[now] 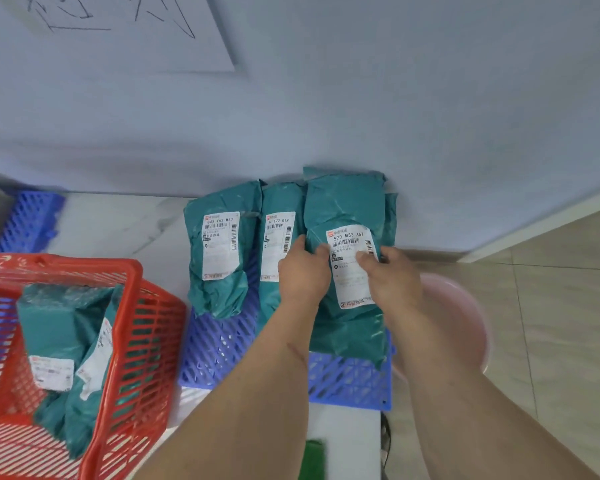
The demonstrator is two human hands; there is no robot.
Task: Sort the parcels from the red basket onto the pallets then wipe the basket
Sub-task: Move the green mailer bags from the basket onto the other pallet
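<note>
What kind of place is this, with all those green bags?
Probably a small parcel sorting or courier pickup room. Teal mailers with barcode labels, like the parcel both hands hold, lie on a blue plastic pallet by the wall, and more wait in a red basket.

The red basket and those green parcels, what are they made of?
The red basket looks like rigid moulded plastic: glossy, with slotted lattice walls. The green parcels seem wrapped in thin plastic film, since it creases and shines softly, with white paper-like labels. What is inside cannot be seen.
</note>
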